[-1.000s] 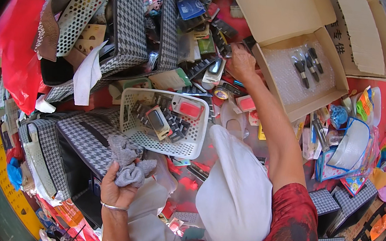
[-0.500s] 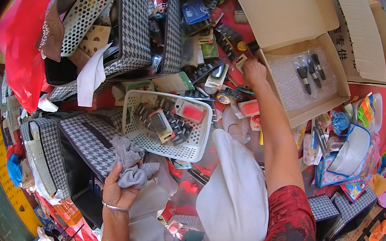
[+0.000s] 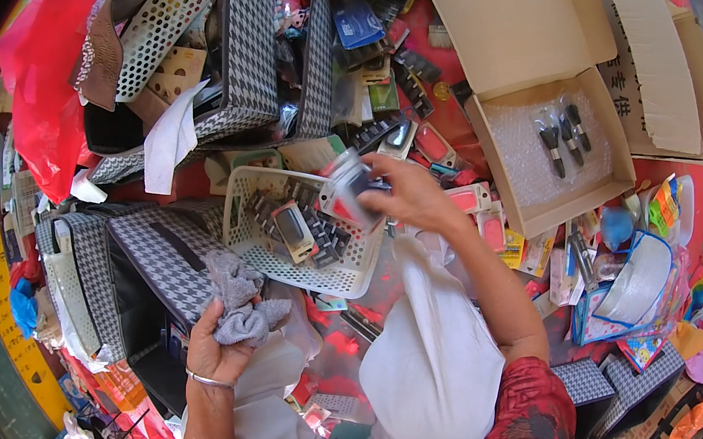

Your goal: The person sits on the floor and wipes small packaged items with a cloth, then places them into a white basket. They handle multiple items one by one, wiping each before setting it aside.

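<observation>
My left hand (image 3: 219, 345), a bracelet at its wrist, is closed on a crumpled grey cloth (image 3: 241, 298) in front of a houndstooth box. My right hand (image 3: 405, 193) grips a small black-and-grey packaged item (image 3: 356, 188), smeared by motion, over the upper right corner of a white plastic basket (image 3: 297, 277). In the basket lie several black hair claw clips (image 3: 330, 244), a carded dark oval item (image 3: 291, 227) and a carded red item (image 3: 337, 206), which the held item partly covers.
An open cardboard box (image 3: 572, 203) with bubble wrap and black-handled brushes (image 3: 553, 145) stands at the far right. Houndstooth organizers (image 3: 246, 40) crowd the left. Loose carded goods (image 3: 435, 146) lie between them on the red cloth. White fabric (image 3: 431, 359) covers my lap.
My right hand has come back from beside the cardboard box, leftward to the basket, now with the packaged item in it. My left hand and the cloth have stayed put.
</observation>
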Motion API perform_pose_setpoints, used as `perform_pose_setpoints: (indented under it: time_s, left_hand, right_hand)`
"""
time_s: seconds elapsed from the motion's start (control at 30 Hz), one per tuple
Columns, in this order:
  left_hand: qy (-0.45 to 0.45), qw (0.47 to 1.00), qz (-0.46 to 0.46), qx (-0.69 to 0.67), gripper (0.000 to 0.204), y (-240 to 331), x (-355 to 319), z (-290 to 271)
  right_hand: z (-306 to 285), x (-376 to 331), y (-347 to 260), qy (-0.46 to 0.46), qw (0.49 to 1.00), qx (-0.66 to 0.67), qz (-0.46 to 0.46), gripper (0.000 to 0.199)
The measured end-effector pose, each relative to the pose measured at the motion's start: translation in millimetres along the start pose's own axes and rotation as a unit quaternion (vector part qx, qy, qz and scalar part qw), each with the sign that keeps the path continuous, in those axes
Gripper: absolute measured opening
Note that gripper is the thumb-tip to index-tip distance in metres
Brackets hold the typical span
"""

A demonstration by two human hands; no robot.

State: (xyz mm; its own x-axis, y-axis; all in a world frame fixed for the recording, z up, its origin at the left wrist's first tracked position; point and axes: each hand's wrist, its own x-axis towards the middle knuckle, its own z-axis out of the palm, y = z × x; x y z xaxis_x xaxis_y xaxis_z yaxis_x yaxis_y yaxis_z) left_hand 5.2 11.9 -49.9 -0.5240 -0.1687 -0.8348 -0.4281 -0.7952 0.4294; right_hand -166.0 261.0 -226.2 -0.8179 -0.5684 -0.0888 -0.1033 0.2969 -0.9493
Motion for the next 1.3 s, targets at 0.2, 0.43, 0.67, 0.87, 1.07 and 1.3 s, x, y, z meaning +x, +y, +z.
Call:
perform_pose_setpoints:
  time_s: [0.2, 0.43, 0.67, 0.87, 1.07, 1.3]
  left_hand:
    - [0.016, 1.0, 0.005, 0.009, 0.035, 1, -2, -1]
    - [0.036, 0.999, -0.004, -0.008, 0.037, 0, 5, 1]
    - [0.025, 1.0, -0.008, 0.001, 0.035, 1, 2, -2]
    - [0.024, 1.0, -0.002, 0.012, 0.035, 1, 4, -6]
    - [0.027, 1.0, 0.008, 0.004, 0.035, 4, 5, -6]
    - [0.013, 1.0, -0.011, -0.008, 0.035, 4, 1, -5]
  right_hand:
    - [-16, 69, 55, 0.288, 0.891, -0.264, 0.232, 0.034]
    - [-21, 84, 122, 0.174, 0.875, -0.411, 0.189, 0.013]
    - [-18, 11, 120, 0.215, 0.805, -0.549, 0.054, 0.008]
    - [-9, -30, 133, 0.161, 0.783, -0.592, 0.104, 0.006]
    - [-11, -22, 108, 0.209, 0.803, -0.524, 0.193, 0.009]
    - [11, 67, 82, 0.09, 0.861, -0.478, -0.152, 0.013]
